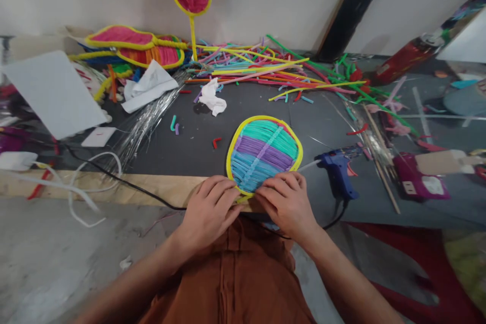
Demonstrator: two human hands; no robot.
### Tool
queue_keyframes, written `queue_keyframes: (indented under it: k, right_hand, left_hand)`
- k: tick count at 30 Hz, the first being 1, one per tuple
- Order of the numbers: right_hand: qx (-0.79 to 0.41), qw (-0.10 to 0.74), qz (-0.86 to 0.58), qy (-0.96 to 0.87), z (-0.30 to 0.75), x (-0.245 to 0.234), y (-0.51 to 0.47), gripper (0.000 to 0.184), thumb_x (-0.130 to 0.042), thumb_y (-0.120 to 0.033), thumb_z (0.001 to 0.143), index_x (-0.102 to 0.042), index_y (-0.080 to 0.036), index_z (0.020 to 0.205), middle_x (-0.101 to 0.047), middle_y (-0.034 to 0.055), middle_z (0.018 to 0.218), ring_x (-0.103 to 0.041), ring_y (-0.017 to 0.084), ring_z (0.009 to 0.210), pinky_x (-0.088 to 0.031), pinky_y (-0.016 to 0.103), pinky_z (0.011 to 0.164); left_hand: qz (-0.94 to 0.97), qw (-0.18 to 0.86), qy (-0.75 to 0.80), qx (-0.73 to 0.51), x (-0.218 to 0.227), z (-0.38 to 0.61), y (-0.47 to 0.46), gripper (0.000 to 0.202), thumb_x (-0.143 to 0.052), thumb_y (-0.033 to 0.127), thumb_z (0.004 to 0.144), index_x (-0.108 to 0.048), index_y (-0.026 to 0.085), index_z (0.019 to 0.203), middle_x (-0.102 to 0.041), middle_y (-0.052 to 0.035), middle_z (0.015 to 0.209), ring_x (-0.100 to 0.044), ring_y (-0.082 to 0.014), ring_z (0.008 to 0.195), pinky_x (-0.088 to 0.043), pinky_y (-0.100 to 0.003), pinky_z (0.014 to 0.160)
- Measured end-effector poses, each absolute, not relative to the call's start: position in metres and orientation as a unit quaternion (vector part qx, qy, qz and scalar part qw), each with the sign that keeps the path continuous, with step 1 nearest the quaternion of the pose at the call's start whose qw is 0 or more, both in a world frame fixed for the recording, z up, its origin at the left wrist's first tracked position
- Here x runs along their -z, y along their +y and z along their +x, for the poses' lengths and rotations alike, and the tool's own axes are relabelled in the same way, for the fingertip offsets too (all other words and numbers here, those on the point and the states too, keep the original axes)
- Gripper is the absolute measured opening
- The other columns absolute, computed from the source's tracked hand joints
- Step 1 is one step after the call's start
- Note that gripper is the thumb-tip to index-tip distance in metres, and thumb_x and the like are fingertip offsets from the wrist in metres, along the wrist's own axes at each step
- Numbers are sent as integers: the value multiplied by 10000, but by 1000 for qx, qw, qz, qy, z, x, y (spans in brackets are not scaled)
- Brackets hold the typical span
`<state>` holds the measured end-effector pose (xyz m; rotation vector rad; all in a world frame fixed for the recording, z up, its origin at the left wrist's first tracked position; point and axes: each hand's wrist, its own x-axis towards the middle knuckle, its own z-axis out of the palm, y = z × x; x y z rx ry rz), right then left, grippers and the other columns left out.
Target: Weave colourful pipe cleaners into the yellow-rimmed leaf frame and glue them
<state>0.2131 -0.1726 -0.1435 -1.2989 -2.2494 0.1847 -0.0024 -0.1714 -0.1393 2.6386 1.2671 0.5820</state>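
Observation:
A rounded pipe-cleaner panel (264, 154) lies at the table's front edge, filled with green, purple and blue strips and rimmed in yellow. A light blue strip crosses it on a slant. My left hand (212, 202) grips its lower left rim, fingers bent over the yellow edge. At the lower right rim, my right hand (286, 202) pinches the same edge with curled fingers. A short yellow end pokes out between the hands; the thumbs are partly hidden. Just right of the panel rests a blue glue gun (339, 172), a glue stick at its back.
Loose pipe cleaners (258, 68) pile along the wall. Pink and yellow pipe-cleaner shapes (125, 38) lie at the back left. A phone (347, 23) leans on the wall beside a red can (404, 58). A black cable (125, 180) runs along the front edge.

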Motion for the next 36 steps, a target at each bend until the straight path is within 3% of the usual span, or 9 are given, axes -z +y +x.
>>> queue_keyframes:
  k: [12,19,27,32,36]
  right_hand:
    - [-81,258,-490,-828,213,144,-172,73,-627,-258,874,-690,-232,850,-716,12,881,-535,207,911,-337,413,865]
    - [-175,312,-493,-794,225,133,-171,195,-528,-252,919,-672,-230,1050,-709,56,935,-586,210,925,-458,391,842]
    - [-186,387,-510,-745,227,130,-190,238,-479,-142,909,-639,-216,1070,-679,44,811,-607,180,766,-504,322,703]
    - [-201,410,-558,-693,226,137,-202,282,-412,-141,928,-574,-220,1144,-573,25,737,-564,172,682,-482,301,592]
    - [-159,408,-534,-723,224,138,-202,281,-425,-106,905,-588,-223,1101,-623,55,819,-587,202,792,-509,369,701]
  left_hand:
    - [915,35,373,-147,125,-2,-162,112,-556,189,868,-666,167,865,-613,-95,1133,-512,-260,1103,-486,-418,920]
    - [916,4,365,-165,134,-1,-164,104,-566,163,867,-664,148,838,-635,-99,1078,-527,-260,1067,-493,-414,905]
    - [925,-6,346,-157,140,-4,-161,89,-579,161,867,-664,140,878,-658,-93,1096,-540,-264,1067,-497,-424,892]
    - [923,12,349,-161,143,-5,-161,100,-582,160,863,-676,145,894,-672,-95,1111,-551,-251,1065,-499,-419,903]
    - [923,18,348,-163,145,-6,-160,90,-594,150,851,-673,141,893,-681,-92,1096,-561,-248,1062,-511,-409,897]
